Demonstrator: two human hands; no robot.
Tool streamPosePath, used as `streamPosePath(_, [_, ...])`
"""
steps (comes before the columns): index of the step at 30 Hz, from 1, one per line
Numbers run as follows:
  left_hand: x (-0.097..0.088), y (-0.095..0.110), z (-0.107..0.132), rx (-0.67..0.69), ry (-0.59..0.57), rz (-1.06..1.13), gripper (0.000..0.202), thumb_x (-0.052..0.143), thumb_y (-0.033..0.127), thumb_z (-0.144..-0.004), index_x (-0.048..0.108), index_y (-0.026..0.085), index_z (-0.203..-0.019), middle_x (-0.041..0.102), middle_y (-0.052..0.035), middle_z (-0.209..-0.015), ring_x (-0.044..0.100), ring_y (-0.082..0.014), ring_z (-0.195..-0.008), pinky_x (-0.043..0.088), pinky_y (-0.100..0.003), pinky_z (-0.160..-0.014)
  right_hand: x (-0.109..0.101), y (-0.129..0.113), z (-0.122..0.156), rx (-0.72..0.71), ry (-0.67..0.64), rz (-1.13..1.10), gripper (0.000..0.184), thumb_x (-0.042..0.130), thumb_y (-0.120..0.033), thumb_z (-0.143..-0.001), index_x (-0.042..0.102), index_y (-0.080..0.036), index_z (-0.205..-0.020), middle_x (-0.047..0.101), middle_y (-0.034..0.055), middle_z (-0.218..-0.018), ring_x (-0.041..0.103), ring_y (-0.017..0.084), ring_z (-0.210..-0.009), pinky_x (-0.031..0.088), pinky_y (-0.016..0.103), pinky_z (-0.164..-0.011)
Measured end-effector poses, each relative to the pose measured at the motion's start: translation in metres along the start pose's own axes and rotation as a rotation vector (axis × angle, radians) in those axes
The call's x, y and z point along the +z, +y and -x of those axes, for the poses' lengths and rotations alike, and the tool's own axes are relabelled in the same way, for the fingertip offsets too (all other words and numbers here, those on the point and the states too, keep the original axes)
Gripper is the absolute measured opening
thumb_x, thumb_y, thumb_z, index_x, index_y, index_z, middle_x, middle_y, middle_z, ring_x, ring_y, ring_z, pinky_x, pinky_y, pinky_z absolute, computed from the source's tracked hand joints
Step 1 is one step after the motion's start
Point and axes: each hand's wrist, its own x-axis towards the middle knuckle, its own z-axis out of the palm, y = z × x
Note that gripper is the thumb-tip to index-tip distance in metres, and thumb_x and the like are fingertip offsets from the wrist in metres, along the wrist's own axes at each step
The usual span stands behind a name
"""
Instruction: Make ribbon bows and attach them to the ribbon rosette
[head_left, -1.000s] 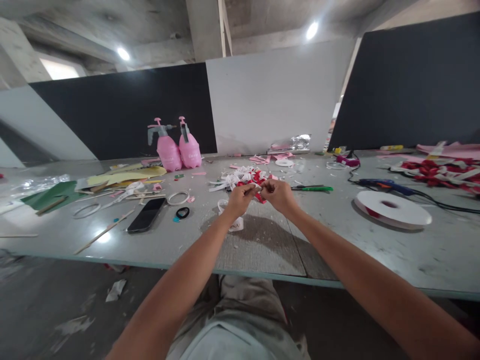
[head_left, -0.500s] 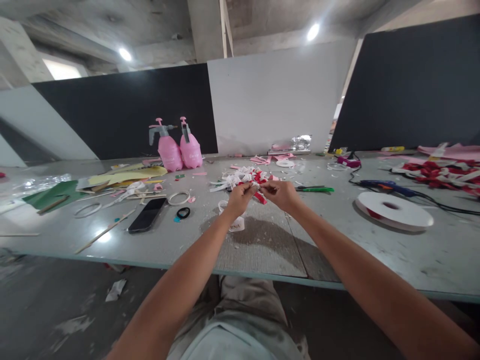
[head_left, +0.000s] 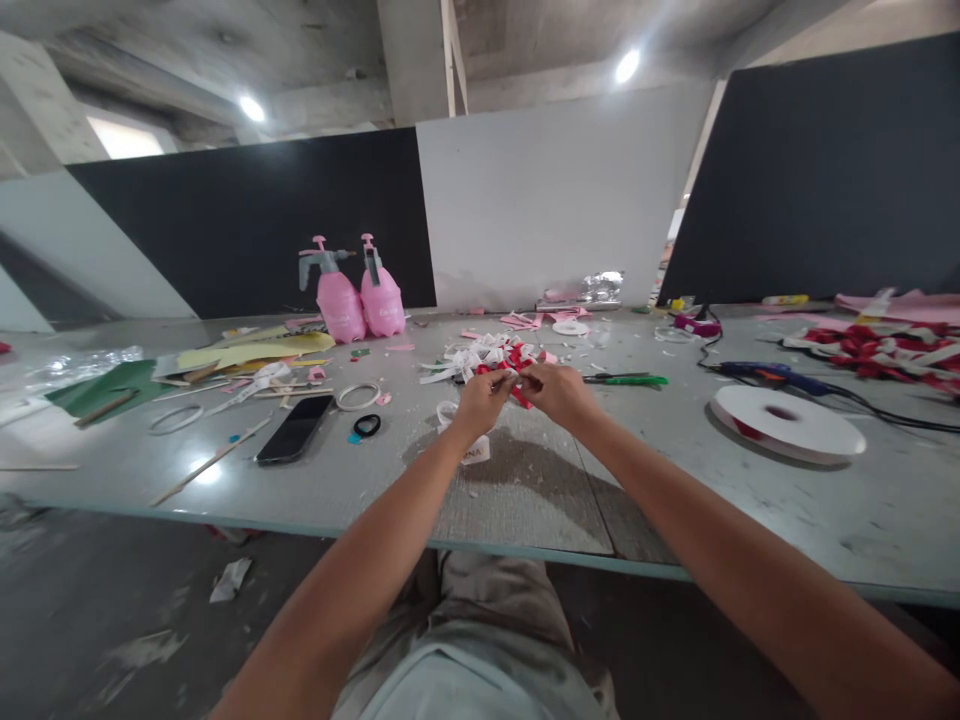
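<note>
My left hand (head_left: 482, 402) and my right hand (head_left: 556, 392) meet over the middle of the table, fingertips nearly touching. Both are closed in a pinch on a small piece of ribbon, mostly hidden by the fingers. Just behind them lies a heap of white and red ribbon pieces (head_left: 480, 356). A strip of red ribbon (head_left: 521, 396) shows between the hands. Under my left wrist a white ribbon with printed letters (head_left: 475, 450) lies on the table. To the right of my right hand are green-handled scissors (head_left: 634, 380).
A white ribbon spool (head_left: 787, 425) and a blue glue gun (head_left: 780, 375) with its cord lie right, before a red-and-white ribbon pile (head_left: 885, 350). Leftward are a phone (head_left: 295, 430), a black tape ring (head_left: 367, 426), thin sticks and paper. Two pink spray bottles (head_left: 341, 305) stand behind.
Both hands stay over the ribbon heap with small finger movements. The fingertips have turned slightly, and less of the white bit between them shows. Nothing else on the table has moved.
</note>
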Motion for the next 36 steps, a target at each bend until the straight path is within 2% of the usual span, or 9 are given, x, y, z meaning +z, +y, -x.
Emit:
streamPosePath(5, [-0.003,0.004,0.001,-0.008,0.019,0.010,0.041,0.051,0.053,-0.088,0.054,0.016,-0.069,0.040,0.0035,-0.059,0.035,-0.0102,-0.057,0.028,-0.023,-0.056,0.001,0.009,0.002,-0.018,-0.001,-0.153,0.024,0.053,-0.022,-0.079,0.075,-0.017,-0.086,0.069,0.0039,-0.068,0.055,0.013,-0.058,0.037,0.023,-0.061])
streamPosePath(8, [-0.005,0.006,0.001,-0.008,0.014,0.017,0.042,0.051,0.053,-0.087,0.052,0.017,-0.067,0.038,0.0033,-0.059,0.034,-0.0103,-0.057,0.027,-0.024,-0.055,0.001,0.014,0.003,-0.017,-0.011,-0.210,0.027,0.052,-0.026,-0.079,0.076,-0.017,-0.089,0.069,0.0031,-0.069,0.056,0.013,-0.059,0.038,0.022,-0.061])
streamPosePath(12, [-0.005,0.006,0.001,0.001,0.011,0.031,0.041,0.052,0.051,-0.088,0.050,0.017,-0.065,0.037,0.0036,-0.058,0.033,-0.0097,-0.056,0.027,-0.023,-0.055,0.001,0.016,0.003,-0.018,-0.032,-0.206,0.026,0.052,-0.025,-0.078,0.075,-0.017,-0.086,0.069,0.0037,-0.069,0.057,0.013,-0.060,0.039,0.023,-0.061])
streamPosePath(18, [-0.003,0.002,0.002,0.024,0.007,-0.011,0.040,0.052,0.051,-0.088,0.057,0.015,-0.070,0.046,0.0029,-0.060,0.039,-0.0099,-0.057,0.030,-0.022,-0.056,0.001,0.010,0.001,-0.034,-0.023,-0.078,0.020,0.052,-0.020,-0.076,0.071,-0.018,-0.075,0.068,0.0032,-0.067,0.055,0.013,-0.060,0.036,0.023,-0.061])
streamPosePath(22, [-0.002,-0.001,0.002,0.016,-0.024,-0.045,0.040,0.048,0.049,-0.091,0.059,0.015,-0.072,0.048,0.0023,-0.060,0.042,-0.0104,-0.058,0.031,-0.022,-0.056,0.002,0.009,0.001,-0.042,-0.010,-0.092,0.019,0.051,-0.017,-0.074,0.070,-0.017,-0.071,0.067,0.0033,-0.065,0.055,0.013,-0.059,0.036,0.023,-0.061])
streamPosePath(28, [-0.003,-0.001,0.001,0.016,-0.006,0.010,0.042,0.049,0.054,-0.089,0.059,0.015,-0.076,0.051,0.0005,-0.066,0.044,-0.0120,-0.064,0.033,-0.023,-0.060,0.009,0.020,0.003,0.093,0.012,-0.369,0.023,0.054,-0.026,-0.077,0.074,-0.016,-0.082,0.068,0.0021,-0.066,0.060,0.015,-0.060,0.044,0.024,-0.059])
streamPosePath(36, [-0.005,0.002,-0.002,0.082,-0.012,0.046,0.039,0.049,0.049,-0.091,0.049,0.017,-0.068,0.045,0.0027,-0.064,0.041,-0.0111,-0.064,0.033,-0.024,-0.063,0.007,0.020,0.004,0.251,-0.065,-0.726,0.037,0.061,-0.050,-0.080,0.071,-0.015,-0.082,0.069,0.0063,-0.068,0.064,0.016,-0.055,0.054,0.028,-0.054])
